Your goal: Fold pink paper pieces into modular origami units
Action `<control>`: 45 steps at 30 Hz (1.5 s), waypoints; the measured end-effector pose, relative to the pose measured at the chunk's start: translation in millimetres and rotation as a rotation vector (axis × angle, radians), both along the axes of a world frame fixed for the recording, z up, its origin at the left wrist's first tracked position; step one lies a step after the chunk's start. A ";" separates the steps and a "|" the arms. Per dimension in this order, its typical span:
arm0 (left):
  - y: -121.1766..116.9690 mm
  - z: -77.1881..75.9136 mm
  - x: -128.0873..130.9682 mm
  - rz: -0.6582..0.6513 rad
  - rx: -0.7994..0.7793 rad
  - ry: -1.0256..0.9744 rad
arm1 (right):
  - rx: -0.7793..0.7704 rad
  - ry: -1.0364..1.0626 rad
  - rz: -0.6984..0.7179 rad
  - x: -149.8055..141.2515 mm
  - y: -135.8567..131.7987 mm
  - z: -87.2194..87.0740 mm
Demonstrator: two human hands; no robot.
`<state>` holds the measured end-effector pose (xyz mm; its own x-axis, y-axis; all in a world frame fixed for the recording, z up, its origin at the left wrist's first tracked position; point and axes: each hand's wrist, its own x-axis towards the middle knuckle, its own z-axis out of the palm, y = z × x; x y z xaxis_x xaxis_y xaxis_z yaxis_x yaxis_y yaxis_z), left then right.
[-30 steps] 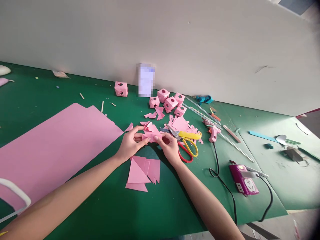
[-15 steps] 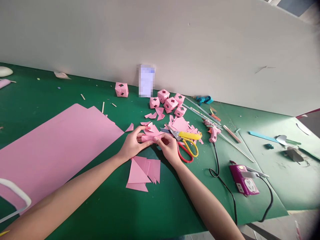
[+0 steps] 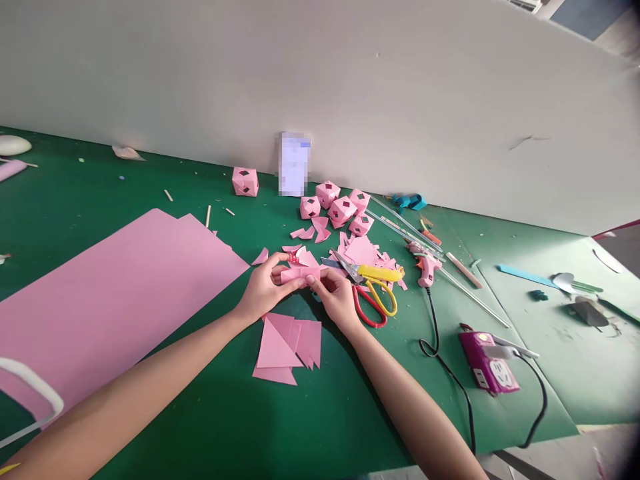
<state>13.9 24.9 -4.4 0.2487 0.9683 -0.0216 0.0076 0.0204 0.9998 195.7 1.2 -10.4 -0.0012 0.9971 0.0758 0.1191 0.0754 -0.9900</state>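
Six hollow pink shapes stand formed at the rear of the table; the paper piece is only a narrow folded band, and the cut sheets in front lie flat, unformed. The piece is held above the table between the hands, pink and matt. Left hand and right hand each pinch it between thumb and fingers. Scissors lie beside the right hand.

Head cam: worn high, looked forward and down over matte green tabletop, fairly close. Bare left forearm and bare right forearm entered at bottom; folded pink paper piece near centre, smooth grey upright panel across top.
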 end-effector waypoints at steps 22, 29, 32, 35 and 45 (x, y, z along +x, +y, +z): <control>1.2 2.6 2.1 0.022 -0.033 -0.061 | -0.033 0.004 0.036 1.2 -0.1 -4.9; 1.6 1.6 1.2 -0.004 -0.038 -0.062 | -0.055 0.040 0.031 3.0 0.8 -4.8; 1.2 0.6 1.2 -0.039 -0.041 -0.112 | -0.037 0.065 0.010 3.1 1.2 -3.8; 1.4 -1.3 1.8 -0.041 -0.056 -0.123 | -0.031 0.076 0.013 2.6 1.4 -3.3; 5.3 -3.6 4.1 0.023 -0.119 -0.114 | -0.014 -0.009 -0.029 1.1 0.6 -3.6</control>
